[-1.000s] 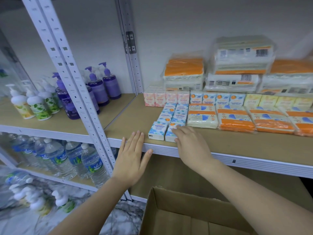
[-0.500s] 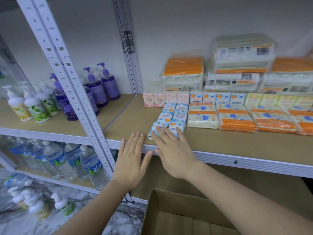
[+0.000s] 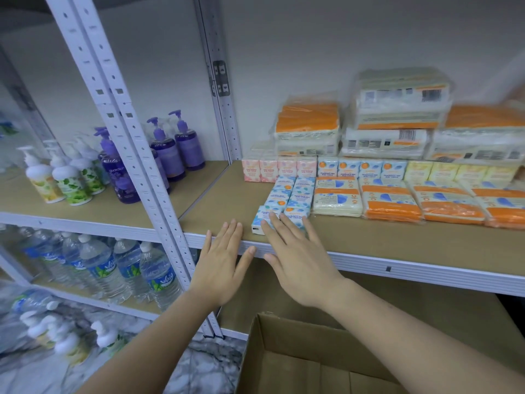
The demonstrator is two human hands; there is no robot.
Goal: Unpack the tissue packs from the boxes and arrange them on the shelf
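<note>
Small blue mini tissue packs (image 3: 292, 194) lie in two short rows on the wooden shelf (image 3: 397, 245), near its front left. My right hand (image 3: 295, 257) rests flat with fingers spread, its fingertips on the two front packs. My left hand (image 3: 224, 263) lies flat on the shelf's front edge just left of them, holding nothing. Pink, blue and yellow mini packs (image 3: 369, 170) stand in a row behind, with flat orange packs (image 3: 392, 203) in front of that row. A brown cardboard box (image 3: 312, 362) stands open below my arms.
Large wrapped tissue bundles (image 3: 397, 118) are stacked at the back against the wall. White perforated uprights (image 3: 136, 155) divide this bay from the left one, which holds purple and white pump bottles (image 3: 170, 149). Water bottles (image 3: 125, 268) fill the lower left shelf.
My right hand slid left along the front packs and spread flat over them. My left hand stayed on the shelf edge. The view shifted slightly.
</note>
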